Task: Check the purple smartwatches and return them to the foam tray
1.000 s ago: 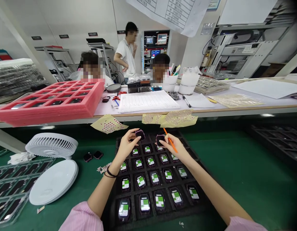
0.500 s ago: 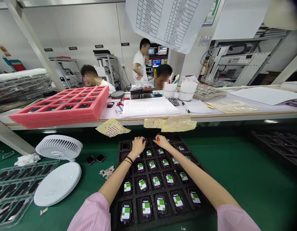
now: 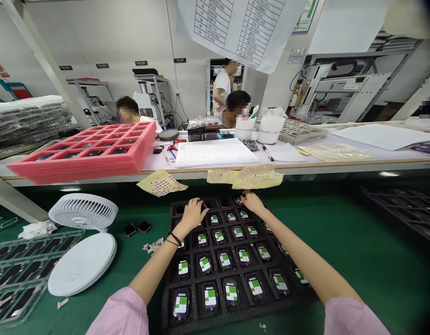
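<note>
A black foam tray lies before me, its pockets holding watch-like devices, most with a green-and-white label. Along its back row, a few devices show dark faces, such as the dark-faced watch. My left hand rests over the back left of the tray, fingers apart and thumb stretched out, beside a dark-faced watch. At the back right corner, my right hand is closed around a thin orange tool, over a labelled watch. The tool's exact kind is too small to tell.
Left of the tray lie two loose watches, small paper pieces, a white fan and a clear tray of dark parts. A shelf crosses behind, carrying a pink foam tray. Another black tray sits right.
My right hand has moved right along the back row with the orange tool, towards the corner. My left hand has shifted slightly left. A standing person behind has moved right.
</note>
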`<state>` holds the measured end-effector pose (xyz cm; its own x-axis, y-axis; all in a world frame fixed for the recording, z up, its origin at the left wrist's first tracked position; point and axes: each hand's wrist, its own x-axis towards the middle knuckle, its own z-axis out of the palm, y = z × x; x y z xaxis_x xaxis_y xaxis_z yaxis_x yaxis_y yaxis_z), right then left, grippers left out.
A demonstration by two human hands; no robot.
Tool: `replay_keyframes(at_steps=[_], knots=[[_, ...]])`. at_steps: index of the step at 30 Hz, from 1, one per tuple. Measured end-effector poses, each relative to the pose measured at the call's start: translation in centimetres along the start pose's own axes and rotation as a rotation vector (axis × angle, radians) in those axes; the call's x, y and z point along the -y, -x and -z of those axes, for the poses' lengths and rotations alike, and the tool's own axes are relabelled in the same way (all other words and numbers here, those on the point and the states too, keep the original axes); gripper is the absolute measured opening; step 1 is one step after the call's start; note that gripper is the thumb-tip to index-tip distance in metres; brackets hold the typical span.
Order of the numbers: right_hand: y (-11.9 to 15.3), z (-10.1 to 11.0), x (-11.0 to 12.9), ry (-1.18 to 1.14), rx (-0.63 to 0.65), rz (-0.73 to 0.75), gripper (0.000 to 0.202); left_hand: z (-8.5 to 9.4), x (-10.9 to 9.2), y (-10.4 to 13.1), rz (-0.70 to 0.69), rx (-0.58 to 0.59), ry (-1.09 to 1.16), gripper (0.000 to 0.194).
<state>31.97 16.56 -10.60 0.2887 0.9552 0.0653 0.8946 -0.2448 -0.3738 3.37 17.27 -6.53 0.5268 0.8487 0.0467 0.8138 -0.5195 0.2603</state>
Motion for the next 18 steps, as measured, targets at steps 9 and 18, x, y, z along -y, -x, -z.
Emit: replay_keyframes(at_steps=[9, 18], knots=[[0.0, 0.3, -0.9, -0.044, -0.076, 0.104, 0.030, 0.3, 0.1, -0.7, -0.054, 0.043, -0.040, 0.039], [-1.4, -0.8, 1.1, -0.068, 0.034, 0.134, 0.032, 2.2, 1.8, 2.1, -0.037, 0.293, -0.065, 0.041]])
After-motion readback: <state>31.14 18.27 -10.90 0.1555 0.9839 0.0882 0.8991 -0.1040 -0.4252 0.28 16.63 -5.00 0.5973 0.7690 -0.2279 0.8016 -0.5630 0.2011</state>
